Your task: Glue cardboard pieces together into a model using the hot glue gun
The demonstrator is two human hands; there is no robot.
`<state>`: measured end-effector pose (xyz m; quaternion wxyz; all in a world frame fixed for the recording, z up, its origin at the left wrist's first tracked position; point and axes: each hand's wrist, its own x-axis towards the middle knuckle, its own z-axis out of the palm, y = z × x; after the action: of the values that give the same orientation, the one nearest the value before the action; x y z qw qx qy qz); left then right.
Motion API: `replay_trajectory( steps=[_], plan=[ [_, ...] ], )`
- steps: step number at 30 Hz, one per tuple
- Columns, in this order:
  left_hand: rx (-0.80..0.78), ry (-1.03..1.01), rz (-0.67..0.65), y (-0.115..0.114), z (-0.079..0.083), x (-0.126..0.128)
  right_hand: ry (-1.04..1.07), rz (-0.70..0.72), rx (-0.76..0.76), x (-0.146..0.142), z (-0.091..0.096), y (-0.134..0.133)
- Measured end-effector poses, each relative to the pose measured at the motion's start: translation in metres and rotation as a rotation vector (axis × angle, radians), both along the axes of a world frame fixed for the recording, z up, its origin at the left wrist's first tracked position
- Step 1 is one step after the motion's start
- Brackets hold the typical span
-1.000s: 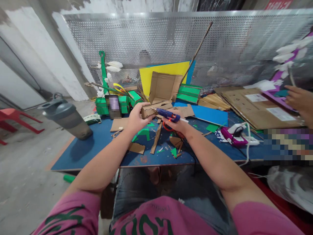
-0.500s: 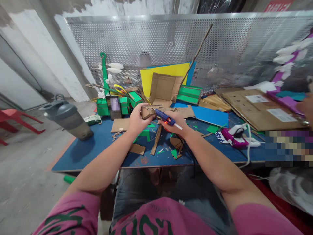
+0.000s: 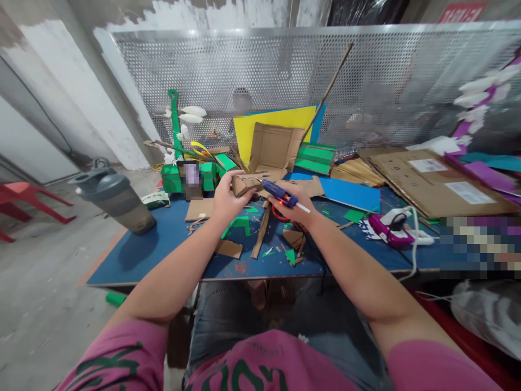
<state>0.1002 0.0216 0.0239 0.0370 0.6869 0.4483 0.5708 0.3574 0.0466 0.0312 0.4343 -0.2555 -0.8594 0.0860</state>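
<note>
Head view: what is being worked on, and where is it?

A small brown cardboard form [image 3: 245,186], held up over the middle of a blue table [image 3: 163,255]. The left hand [image 3: 227,197] is closed around its left side; the right hand [image 3: 298,203] grips a blue glue gun [image 3: 280,194], its nozzle at the form's right end. Whether they touch, I cannot tell.

How far along does it look?

Partway, I judge: the cardboard is shaped, with several faces, but bare brown, and gluing seems unfinished. Any glue is too small to make out.

And around it?

Cardboard scraps [image 3: 260,234] lie nearer the person. Behind stands an open cardboard box [image 3: 277,147], a green-covered piece [image 3: 315,158] just right of it. Well to the left: a grey bottle [image 3: 114,201].
</note>
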Motion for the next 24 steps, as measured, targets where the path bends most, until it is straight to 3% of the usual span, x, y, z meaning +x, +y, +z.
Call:
replay_trajectory(
  steps=[9, 18, 24],
  plan=[
    [0.015, 0.021, -0.03, -0.002, 0.001, 0.002, 0.002, 0.085, -0.002, -0.001, -0.001, 0.0],
    [0.014, 0.0, -0.042, -0.006, 0.005, 0.003, 0.032, 0.036, -0.001, -0.002, 0.001, -0.002],
    [0.014, 0.029, -0.019, -0.004, 0.003, 0.003, 0.023, 0.032, 0.056, -0.007, -0.01, 0.003]
  ],
)
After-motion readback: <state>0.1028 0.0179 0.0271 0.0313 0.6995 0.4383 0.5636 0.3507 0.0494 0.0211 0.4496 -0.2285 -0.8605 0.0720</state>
